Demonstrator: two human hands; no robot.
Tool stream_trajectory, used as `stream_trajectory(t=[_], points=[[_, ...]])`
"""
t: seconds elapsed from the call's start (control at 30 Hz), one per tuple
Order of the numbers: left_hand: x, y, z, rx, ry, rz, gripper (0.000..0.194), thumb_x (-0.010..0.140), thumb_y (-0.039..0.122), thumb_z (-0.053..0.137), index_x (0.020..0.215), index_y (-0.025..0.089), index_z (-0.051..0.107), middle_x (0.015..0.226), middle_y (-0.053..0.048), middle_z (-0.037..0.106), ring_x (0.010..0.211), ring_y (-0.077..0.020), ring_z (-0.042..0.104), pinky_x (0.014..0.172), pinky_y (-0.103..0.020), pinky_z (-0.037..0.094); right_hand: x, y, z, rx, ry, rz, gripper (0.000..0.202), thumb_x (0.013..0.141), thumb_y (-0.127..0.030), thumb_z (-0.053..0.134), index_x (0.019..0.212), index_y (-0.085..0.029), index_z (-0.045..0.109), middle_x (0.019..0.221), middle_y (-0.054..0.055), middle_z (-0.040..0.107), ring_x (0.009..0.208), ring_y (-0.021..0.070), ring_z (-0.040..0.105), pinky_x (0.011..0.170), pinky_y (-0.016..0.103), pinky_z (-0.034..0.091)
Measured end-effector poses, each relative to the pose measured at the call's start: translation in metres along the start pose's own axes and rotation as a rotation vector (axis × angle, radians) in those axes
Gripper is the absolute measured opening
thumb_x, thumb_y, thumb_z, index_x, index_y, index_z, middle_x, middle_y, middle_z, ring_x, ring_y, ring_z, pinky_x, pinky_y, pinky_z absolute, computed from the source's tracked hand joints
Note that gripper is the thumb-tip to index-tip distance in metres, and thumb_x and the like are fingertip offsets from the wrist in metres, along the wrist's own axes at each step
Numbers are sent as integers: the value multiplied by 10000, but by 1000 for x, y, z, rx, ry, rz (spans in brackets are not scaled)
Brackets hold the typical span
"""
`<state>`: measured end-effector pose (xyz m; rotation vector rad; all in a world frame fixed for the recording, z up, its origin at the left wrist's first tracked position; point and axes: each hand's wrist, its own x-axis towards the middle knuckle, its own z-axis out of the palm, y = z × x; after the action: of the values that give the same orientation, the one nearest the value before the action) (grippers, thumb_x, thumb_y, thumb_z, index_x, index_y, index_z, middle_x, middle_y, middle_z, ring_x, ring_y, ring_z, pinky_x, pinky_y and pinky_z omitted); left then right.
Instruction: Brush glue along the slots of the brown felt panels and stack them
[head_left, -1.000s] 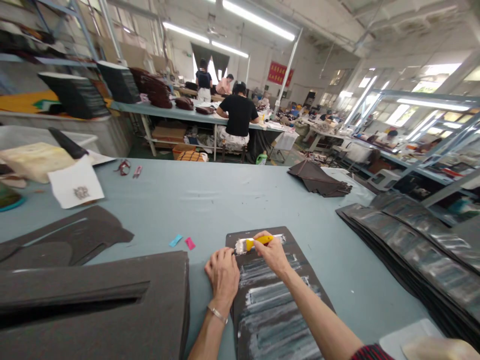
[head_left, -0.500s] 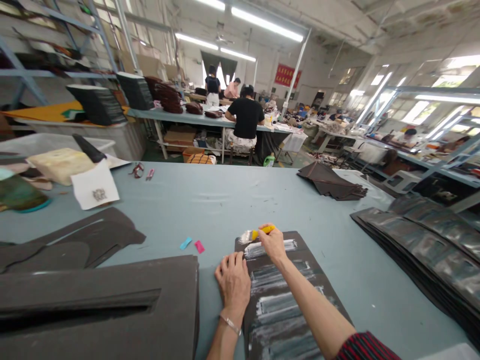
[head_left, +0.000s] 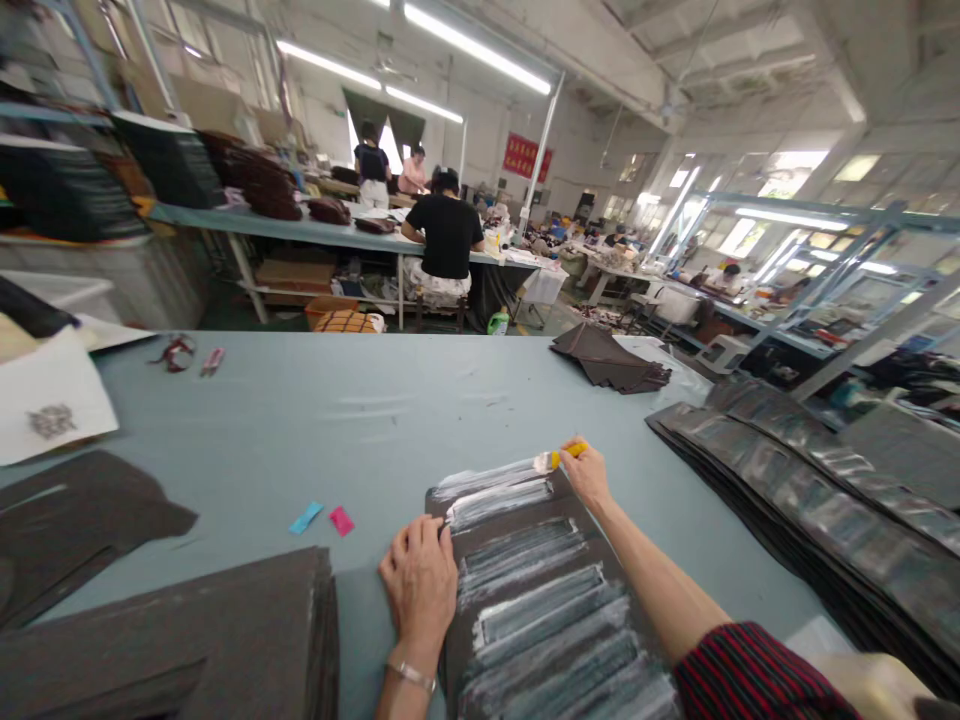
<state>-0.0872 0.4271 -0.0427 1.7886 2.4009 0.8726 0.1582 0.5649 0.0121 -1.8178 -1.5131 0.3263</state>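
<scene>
A dark panel [head_left: 517,537], with several white, wet-looking streaks across it, lies on the blue-grey table. My right hand [head_left: 589,475] grips a yellow-handled brush [head_left: 556,459] at the panel's far right corner. White paste coats the bristles, and a fresh white streak runs along the far edge behind them. My left hand [head_left: 421,580] rests flat on the panel's left edge, fingers stretched forward, holding nothing. A blue slip [head_left: 306,518] and a pink slip [head_left: 342,521] lie on the table to its left.
Dark panels are stacked at the left front [head_left: 225,620], and streaked ones at the right [head_left: 780,480]. Dark cut pieces [head_left: 607,358] lie at the far edge, near a white sheet [head_left: 56,395] on the left. A person in a black shirt [head_left: 444,235] sits beyond the table.
My right hand has swept the brush rightward along the panel's far edge, leaving a white streak. My left hand still rests on the left edge. The whole view has turned right.
</scene>
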Motion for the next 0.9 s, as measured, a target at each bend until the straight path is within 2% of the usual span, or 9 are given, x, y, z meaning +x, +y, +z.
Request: stream_trajectory(t=[0.1,0.2,0.33,0.4,0.47,0.6,0.7,0.77,0.9], points=[[0,0,-1,0,6,-6,260,929,338,365,1031,229,577,1084,-41,601,1074,-227,467,879,-370,321,8,2,-10,-97,52,-20,169,683,-303,476,731,-208,608,529,-40,483,516,121,415,539,234,272],[1,0,-2,-3,-4,-3,252,928,334,367,1023,239,580,1077,-34,604,1069,-227,471,879,-371,322,-14,-32,13,4,19,-76,182,726,-331,475,747,-208,608,520,-44,459,509,120,407,534,235,278],[1,0,-4,8,-28,10,253,926,325,371,1033,239,583,1067,-35,609,1063,-228,479,867,-371,327,-63,-88,66,346,-299,-164,196,734,-357,515,795,-203,621,540,-57,485,499,106,420,515,215,324],[1,-1,-3,7,-28,4,251,925,319,372,1033,241,585,1060,-33,612,1049,-229,484,850,-370,331,-72,-96,80,434,-416,-155,195,712,-342,535,804,-197,628,558,-57,522,506,102,444,515,207,345],[1,-1,-1,-9,-14,-3,252,926,313,366,1027,244,586,1051,-32,613,1038,-228,488,845,-371,333,-63,-82,73,432,-411,-94,190,687,-318,532,790,-188,626,537,-57,525,500,105,453,512,208,348],[2,-5,4,-70,7,-13,248,924,299,364,1027,255,586,1063,-30,615,1048,-227,491,863,-378,335,-25,-26,18,277,-124,77,179,647,-306,506,728,-180,603,497,-46,508,487,120,442,501,222,327],[3,-9,6,-155,-7,-65,248,918,301,377,1070,242,564,1085,-36,620,1050,-223,505,867,-376,351,-20,-16,-5,179,21,64,167,653,-313,516,709,-187,609,513,-39,513,499,123,441,505,228,322],[1,-12,5,-215,-3,-92,267,917,304,379,1108,221,546,1118,-51,616,1060,-218,510,869,-368,364,-39,-34,3,259,-59,16,178,681,-322,521,752,-190,618,522,-43,514,497,119,452,506,223,336],[-7,-15,0,-232,-39,59,249,917,316,385,1038,270,598,1134,-24,626,1081,-208,508,909,-374,352,-89,-78,43,491,-412,-68,209,716,-340,531,827,-192,627,534,-51,530,471,109,481,488,209,368]])
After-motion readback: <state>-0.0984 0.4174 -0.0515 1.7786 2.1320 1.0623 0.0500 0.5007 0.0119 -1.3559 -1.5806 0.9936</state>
